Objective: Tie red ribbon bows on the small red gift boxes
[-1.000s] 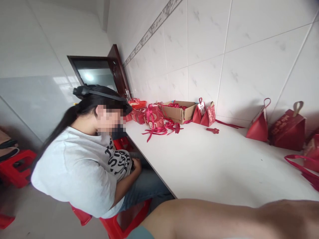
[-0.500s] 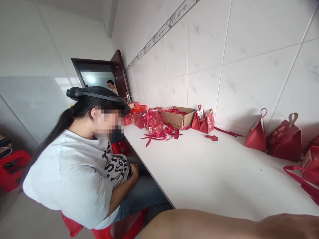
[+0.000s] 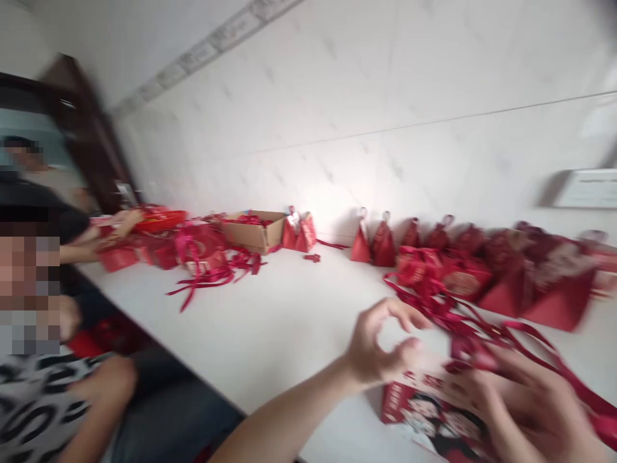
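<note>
A red box printed with two cartoon figures rests on the white table at the lower right, blurred by motion. My left hand is beside its upper left edge, thumb and fingers curved apart with nothing between them. Over the right part of the box, my right hand has its fingers closed on a dark red ribbon at the box top. More red ribbon lies just behind my hands.
Red triangular boxes line the wall side at right. Further left are a cardboard box, ribboned red boxes and a red basket. A seated person is at the left edge, with others beyond.
The view has swung right. Both my hands and the printed box are now visible, where only a forearm and part of a hand showed before.
</note>
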A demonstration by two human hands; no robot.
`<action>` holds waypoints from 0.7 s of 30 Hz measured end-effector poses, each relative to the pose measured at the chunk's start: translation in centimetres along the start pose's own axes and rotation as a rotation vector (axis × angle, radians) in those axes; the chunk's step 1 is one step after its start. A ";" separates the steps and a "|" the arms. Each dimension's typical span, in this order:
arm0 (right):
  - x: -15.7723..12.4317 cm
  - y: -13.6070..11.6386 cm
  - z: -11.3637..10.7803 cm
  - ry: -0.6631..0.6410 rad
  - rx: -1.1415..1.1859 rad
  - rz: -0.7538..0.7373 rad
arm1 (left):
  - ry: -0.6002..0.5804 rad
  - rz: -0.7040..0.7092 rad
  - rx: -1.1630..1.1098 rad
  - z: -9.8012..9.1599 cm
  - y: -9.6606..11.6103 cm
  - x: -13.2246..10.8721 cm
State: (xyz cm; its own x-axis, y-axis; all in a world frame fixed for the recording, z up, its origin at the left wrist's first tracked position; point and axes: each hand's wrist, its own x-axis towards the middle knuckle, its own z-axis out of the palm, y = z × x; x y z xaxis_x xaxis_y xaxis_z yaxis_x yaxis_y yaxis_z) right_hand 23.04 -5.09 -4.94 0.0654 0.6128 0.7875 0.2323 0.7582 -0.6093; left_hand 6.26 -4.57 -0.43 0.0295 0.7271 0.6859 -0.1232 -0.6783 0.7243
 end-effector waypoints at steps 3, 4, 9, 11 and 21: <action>0.7 -1.4 0.3 -0.006 -0.044 -0.074 | -0.126 -0.098 0.033 -1.0 1.6 0.7; 0.9 -1.6 0.7 -0.039 -0.029 -0.070 | -0.180 -0.153 0.041 -1.1 1.9 0.9; 0.3 -1.5 2.2 -0.144 0.108 0.068 | -0.246 -0.329 0.091 -1.1 2.4 0.8; 0.0 -1.2 2.3 -0.120 0.115 0.076 | -0.282 -0.330 0.106 -1.0 2.5 0.6; 0.5 -1.0 1.9 -0.190 0.106 -0.138 | -0.201 -0.125 0.260 -0.5 1.4 -0.3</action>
State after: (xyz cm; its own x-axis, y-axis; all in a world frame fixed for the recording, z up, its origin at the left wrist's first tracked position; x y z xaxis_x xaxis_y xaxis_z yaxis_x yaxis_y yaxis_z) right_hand 21.03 -5.11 -4.09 -0.1454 0.5255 0.8383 0.1228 0.8503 -0.5118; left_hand 5.57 -5.69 0.30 0.2259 0.7884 0.5722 0.1497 -0.6085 0.7793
